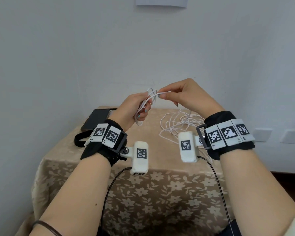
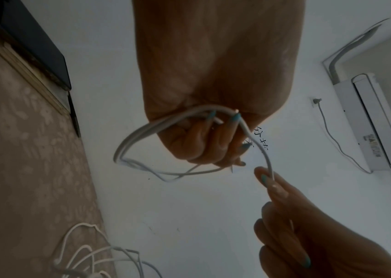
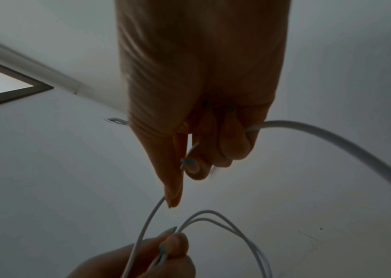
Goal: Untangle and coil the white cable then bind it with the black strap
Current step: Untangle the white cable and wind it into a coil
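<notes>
Both hands are raised above the table. My left hand grips a small bundle of loops of the white cable, its fingers curled round the strands. My right hand pinches one strand of the cable between thumb and forefinger close to the left hand, and the strand trails out past its little finger. The rest of the cable lies in a loose tangle on the table at the right. A black strap lies at the table's left edge, partly hidden by my left wrist.
A dark phone lies at the table's back left corner, near the strap. The table wears a beige floral cloth and stands against a white wall. An air conditioner hangs high on the wall.
</notes>
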